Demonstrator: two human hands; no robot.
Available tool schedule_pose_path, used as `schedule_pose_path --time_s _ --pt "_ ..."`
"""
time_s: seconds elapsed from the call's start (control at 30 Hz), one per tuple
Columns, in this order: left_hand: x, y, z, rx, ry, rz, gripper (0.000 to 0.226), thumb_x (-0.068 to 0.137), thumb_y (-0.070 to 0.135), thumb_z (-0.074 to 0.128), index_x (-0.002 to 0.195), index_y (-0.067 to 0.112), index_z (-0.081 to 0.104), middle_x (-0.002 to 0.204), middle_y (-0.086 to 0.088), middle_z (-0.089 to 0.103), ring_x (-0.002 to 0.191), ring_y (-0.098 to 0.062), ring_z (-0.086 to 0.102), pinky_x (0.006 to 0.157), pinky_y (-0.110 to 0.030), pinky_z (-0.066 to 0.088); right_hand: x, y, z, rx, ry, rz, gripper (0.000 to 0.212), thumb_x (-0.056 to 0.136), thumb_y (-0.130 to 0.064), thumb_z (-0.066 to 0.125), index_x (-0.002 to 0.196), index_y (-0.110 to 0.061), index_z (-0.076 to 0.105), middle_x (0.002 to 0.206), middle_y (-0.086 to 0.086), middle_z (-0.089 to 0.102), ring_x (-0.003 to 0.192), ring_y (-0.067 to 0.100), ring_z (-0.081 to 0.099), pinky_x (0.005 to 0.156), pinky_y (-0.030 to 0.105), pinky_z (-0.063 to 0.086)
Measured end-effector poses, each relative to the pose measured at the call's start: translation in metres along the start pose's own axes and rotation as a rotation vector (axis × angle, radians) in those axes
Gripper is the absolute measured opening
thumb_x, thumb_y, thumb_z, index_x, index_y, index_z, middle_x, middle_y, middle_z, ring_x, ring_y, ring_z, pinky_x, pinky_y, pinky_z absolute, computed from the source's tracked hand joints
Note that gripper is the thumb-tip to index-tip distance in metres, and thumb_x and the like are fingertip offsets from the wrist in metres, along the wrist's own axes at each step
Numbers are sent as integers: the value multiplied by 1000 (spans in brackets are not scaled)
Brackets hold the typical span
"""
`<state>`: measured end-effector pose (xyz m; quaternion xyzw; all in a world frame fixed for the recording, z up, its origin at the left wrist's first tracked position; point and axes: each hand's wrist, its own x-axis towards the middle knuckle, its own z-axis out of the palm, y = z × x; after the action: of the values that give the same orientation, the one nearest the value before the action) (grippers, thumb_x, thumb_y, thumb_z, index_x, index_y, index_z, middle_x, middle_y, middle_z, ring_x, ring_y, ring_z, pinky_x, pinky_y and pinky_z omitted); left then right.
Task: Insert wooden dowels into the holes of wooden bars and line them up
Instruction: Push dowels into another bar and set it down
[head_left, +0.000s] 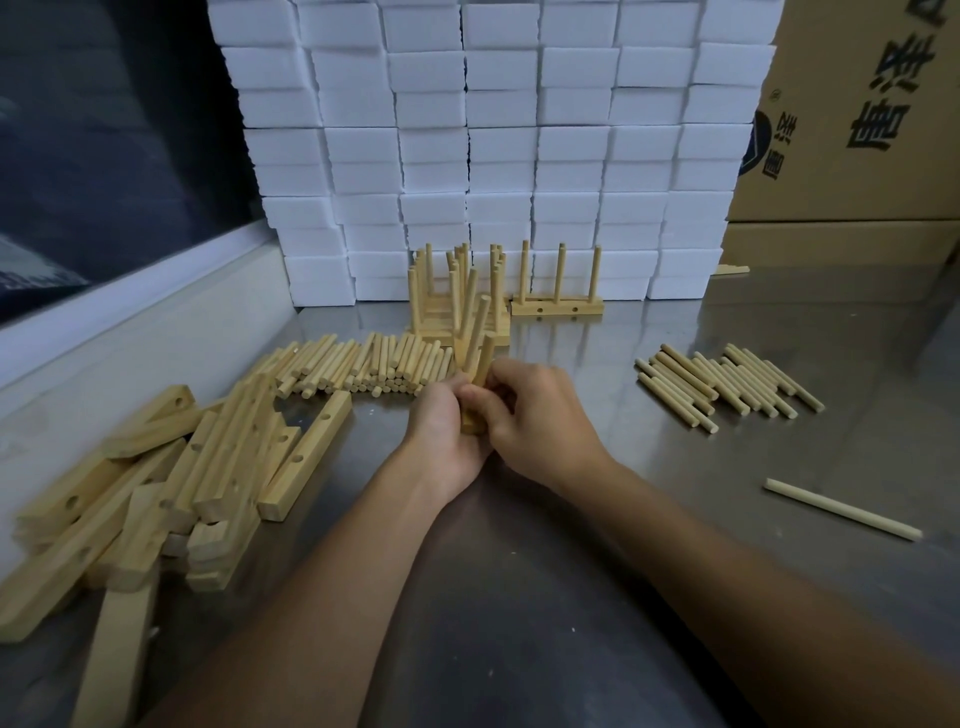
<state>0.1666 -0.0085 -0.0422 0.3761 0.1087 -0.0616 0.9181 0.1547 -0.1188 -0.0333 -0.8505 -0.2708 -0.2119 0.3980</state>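
Observation:
Both hands meet at the table's middle around one wooden bar (471, 422), seen end-on between them. My left hand (445, 426) grips the bar from the left. My right hand (535, 421) pinches a dowel (486, 361) standing at the bar's near end. Two more dowels (474, 332) rise from the same bar, leaning slightly. Behind, finished bars with upright dowels (457, 306) stand in a tight row, and one more finished bar (558, 306) stands to their right.
Loose bars with holes (171, 467) lie heaped at the left. A long pile of dowels (363, 366) lies behind the hands, a smaller pile (727, 387) at the right, and a single dowel (841, 509) nearer. White foam blocks (498, 145) and a cardboard box (852, 114) wall the back.

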Motion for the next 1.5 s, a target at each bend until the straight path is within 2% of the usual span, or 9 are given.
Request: schedule_pose_path --time_s 0.27,0.5,0.6,0.77,0.9,1.1,1.23,1.33,1.5 --pt "-2 0 1 41 -8 7 28 101 16 42 98 4 67 78 -9 73 72 -19 73 58 -27 58 -2 3 0 -48 -39 3 23 101 -26 52 90 -7 60 79 5 63 71 21 59 67 43 52" --pt "-1 -1 4 54 -116 12 25 102 16 44 109 -2 59 89 -14 75 81 -21 74 66 -31 58 12 18 -17 -15 -24 215 20 104 -27 43 93 -14 53 95 7 64 87 24 61 81 45 52" --pt "-1 -3 5 31 -106 51 34 105 22 43 130 0 50 114 -21 70 98 -28 72 73 -38 58 16 26 -25 -21 -49 252 17 105 -24 44 94 -17 55 94 5 65 85 20 61 75 35 51" --pt "-2 -2 7 -34 -77 109 36 106 18 41 138 3 43 127 -26 61 106 -35 68 71 -42 62 19 34 -37 -29 -30 252 19 98 -36 58 94 -18 62 86 -3 65 79 10 62 67 22 49" --pt "-3 -4 8 -19 -71 134 37 105 15 42 137 -2 42 122 -29 63 105 -38 69 76 -43 61 16 38 -39 -39 -134 224 16 93 -31 67 101 -17 71 90 -8 68 83 1 61 73 19 48" --pt "-4 -5 13 63 97 250 17 99 13 56 111 2 54 95 -21 63 79 -31 72 67 -41 62 22 57 -54 -50 48 334 5 94 -24 66 95 -20 69 86 -10 65 79 4 60 66 17 43" --pt "-5 -8 10 392 223 510 7 99 9 55 94 9 60 68 -9 57 46 -18 60 46 -30 54 24 81 -66 -88 144 446 8 95 -25 66 92 -19 69 84 -3 66 77 14 61 62 24 46" --pt "-4 -7 7 617 234 642 11 98 11 55 89 13 61 52 5 58 43 -13 54 39 -24 44 31 97 -72 -138 193 524 11 95 -26 66 92 -17 69 80 -3 65 72 13 59 59 28 44" --pt "-1 -7 3 791 256 691 15 96 11 56 85 19 62 51 7 59 44 -7 49 44 -22 41 56 120 -81 -292 213 586 16 94 -29 66 87 -16 70 77 1 66 72 19 61 58 28 44"
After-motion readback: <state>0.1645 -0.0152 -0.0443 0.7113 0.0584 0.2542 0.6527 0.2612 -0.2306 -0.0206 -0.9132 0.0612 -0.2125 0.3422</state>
